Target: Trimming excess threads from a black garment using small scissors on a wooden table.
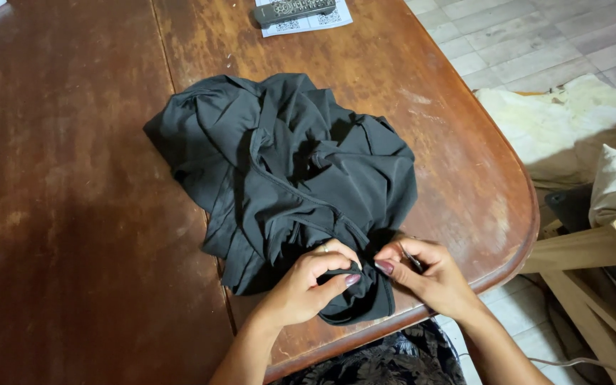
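A crumpled black garment lies heaped on a worn brown wooden table. Its near edge reaches the table's front rim. My left hand pinches a fold of the black cloth at that near edge, fingers curled around it. My right hand grips the same fold just to the right, thumb and forefinger pressed on the fabric. The two hands are almost touching. A thin light object shows at my right fingers, too small to tell what it is.
A dark remote control lies on a white printed sheet at the table's far edge. Right of the table are a tiled floor, pale cloths and a wooden frame.
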